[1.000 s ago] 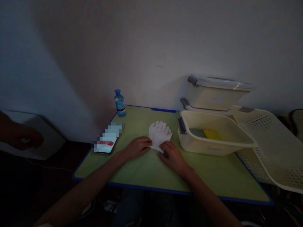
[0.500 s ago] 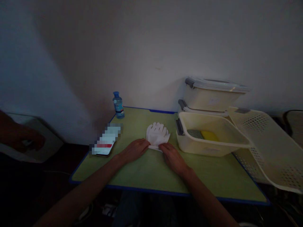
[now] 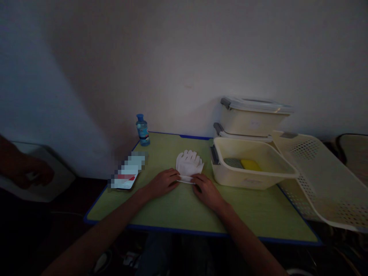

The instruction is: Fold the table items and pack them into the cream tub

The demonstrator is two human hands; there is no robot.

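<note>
White gloves (image 3: 189,164), seemingly a pair laid one on the other, lie on the green tabletop with their fingers pointing toward the wall. A rolled or folded band runs across the cuff end nearest me. My left hand (image 3: 164,183) pinches the left end of that band, its fingers closed. At the opposite end, my right hand (image 3: 207,191) grips the band between thumb and fingers. The thumbs are partly hidden.
Right of the gloves stands an open cream bin (image 3: 255,182) holding a yellow sponge (image 3: 250,165) and a grey-green pad (image 3: 233,163). Lidded boxes (image 3: 254,120) are stacked behind it, a perforated basket (image 3: 324,184) beside it. A blue bottle (image 3: 143,132), phone (image 3: 126,180) and another person's hand (image 3: 36,170) are leftward.
The cuff edge of the gloves has been turned up into a thicker band between my hands. My hands stay in nearly the same place, and the view has shifted slightly.
</note>
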